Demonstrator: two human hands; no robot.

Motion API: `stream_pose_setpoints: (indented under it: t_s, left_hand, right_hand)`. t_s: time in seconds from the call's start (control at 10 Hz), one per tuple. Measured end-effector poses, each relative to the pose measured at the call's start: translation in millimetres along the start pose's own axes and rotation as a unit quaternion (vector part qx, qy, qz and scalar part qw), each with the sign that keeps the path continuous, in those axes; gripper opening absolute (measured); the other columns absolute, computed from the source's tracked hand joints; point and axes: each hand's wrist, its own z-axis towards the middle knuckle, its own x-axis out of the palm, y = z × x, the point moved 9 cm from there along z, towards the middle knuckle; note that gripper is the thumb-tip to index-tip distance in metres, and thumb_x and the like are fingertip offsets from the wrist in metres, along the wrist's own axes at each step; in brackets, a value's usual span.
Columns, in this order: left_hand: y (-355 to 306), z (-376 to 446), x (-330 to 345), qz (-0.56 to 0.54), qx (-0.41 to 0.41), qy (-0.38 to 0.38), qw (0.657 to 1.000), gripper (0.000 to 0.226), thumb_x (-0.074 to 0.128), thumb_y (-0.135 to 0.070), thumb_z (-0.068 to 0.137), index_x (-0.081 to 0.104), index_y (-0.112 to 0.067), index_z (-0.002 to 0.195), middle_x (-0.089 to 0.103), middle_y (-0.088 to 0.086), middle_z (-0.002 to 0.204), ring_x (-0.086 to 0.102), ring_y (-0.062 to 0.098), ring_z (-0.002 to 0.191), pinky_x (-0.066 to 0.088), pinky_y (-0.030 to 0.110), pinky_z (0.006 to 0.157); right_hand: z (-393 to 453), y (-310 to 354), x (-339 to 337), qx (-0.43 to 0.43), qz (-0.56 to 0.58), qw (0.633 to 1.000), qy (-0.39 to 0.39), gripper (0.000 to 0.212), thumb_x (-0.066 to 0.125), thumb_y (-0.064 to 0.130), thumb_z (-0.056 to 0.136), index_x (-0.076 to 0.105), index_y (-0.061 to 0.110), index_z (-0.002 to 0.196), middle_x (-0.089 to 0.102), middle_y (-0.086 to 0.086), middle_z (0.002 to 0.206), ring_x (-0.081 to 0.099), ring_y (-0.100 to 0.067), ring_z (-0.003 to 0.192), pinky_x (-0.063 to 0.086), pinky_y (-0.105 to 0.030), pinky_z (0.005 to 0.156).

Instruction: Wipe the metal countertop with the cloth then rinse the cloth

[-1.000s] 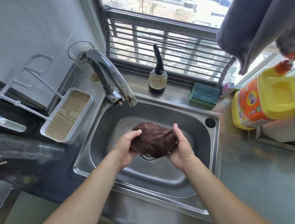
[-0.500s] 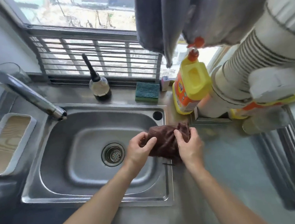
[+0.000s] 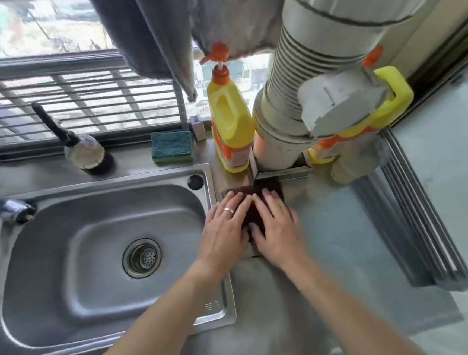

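Both hands press a dark cloth flat on the tabletop beside the sink.

Head view: the left hand (image 3: 226,229) and right hand (image 3: 276,227) lie side by side, fingers straight, each grip apart and flat on the brown cloth (image 3: 253,204). The cloth rests on the metal tabletop (image 3: 331,239) just right of the sink (image 3: 91,246), in front of a yellow bottle (image 3: 231,126); its edges look blurred. A green sponge (image 3: 171,146) sits behind the sink.

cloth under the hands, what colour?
Dark brown cloth, flat beneath both hands; head view.
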Motion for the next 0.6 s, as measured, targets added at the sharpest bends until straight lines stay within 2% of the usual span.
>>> stream_pose_setpoints:
  t_s: [0.1,0.2,0.3,0.4,0.5,0.6]
  left_hand:
    - [13.6,-6.0,23.6,0.067,-0.012,0.07,0.995,0.077,0.048,-0.045,0.094,0.018,-0.027,0.162,0.019,-0.008,0.169,0.003,0.01,0.157,0.0,0.049,0.127]
    - [20.7,-4.5,24.7,0.099,0.003,0.078,0.992,0.079,0.041,-0.057,0.096,0.011,-0.027,0.163,0.011,-0.009,0.17,-0.002,0.009,0.156,-0.006,0.053,0.126]
    - [24.6,-0.6,26.2,0.114,-0.002,0.089,0.989,0.079,0.034,-0.061,0.098,0.005,-0.027,0.163,0.005,-0.009,0.17,-0.007,0.009,0.156,-0.009,0.054,0.125]
    - [21.7,0.3,24.5,0.118,-0.014,0.095,0.988,0.078,0.035,-0.06,0.099,0.003,-0.028,0.163,0.004,-0.008,0.171,-0.01,0.01,0.156,-0.01,0.053,0.125]
    - [17.1,-0.7,14.1,0.102,-0.025,0.087,0.991,0.083,0.048,-0.055,0.096,0.006,-0.03,0.163,0.007,-0.004,0.171,-0.008,0.014,0.157,-0.005,0.054,0.125]
    - [20.2,2.1,-26.4,0.05,-0.084,0.006,0.995,0.086,0.065,-0.04,0.089,0.021,-0.028,0.161,0.019,0.002,0.169,0.004,0.018,0.158,0.004,0.055,0.125]
  right_hand:
    - [-9.9,-14.7,17.2,0.021,-0.034,0.999,0.007,0.069,0.039,0.053,0.099,0.016,0.036,0.162,0.009,0.006,0.172,0.006,-0.013,0.159,0.011,-0.06,0.124]
    - [-6.3,-21.8,25.2,0.005,-0.056,0.998,0.016,0.072,0.029,0.062,0.099,0.001,0.042,0.162,-0.001,0.009,0.172,-0.002,-0.011,0.159,0.006,-0.065,0.123]
    - [2.9,-26.2,30.6,-0.006,-0.058,0.998,0.033,0.071,0.025,0.064,0.098,-0.003,0.045,0.16,-0.007,0.011,0.172,-0.006,-0.011,0.158,0.004,-0.067,0.122]
    - [7.1,-23.6,24.7,-0.009,-0.05,0.997,0.049,0.069,0.025,0.064,0.098,-0.002,0.046,0.16,-0.006,0.012,0.172,-0.005,-0.011,0.158,0.004,-0.066,0.123]
    - [4.1,-19.0,9.1,-0.006,-0.005,0.999,0.038,0.066,0.044,0.056,0.097,0.023,0.041,0.159,0.013,0.008,0.171,0.007,-0.012,0.158,0.007,-0.063,0.123]
    - [11.3,-15.0,-28.8,0.03,0.119,0.992,-0.023,0.044,0.065,0.038,0.094,0.062,0.03,0.137,0.045,0.002,0.158,0.037,-0.016,0.149,0.015,-0.056,0.125]
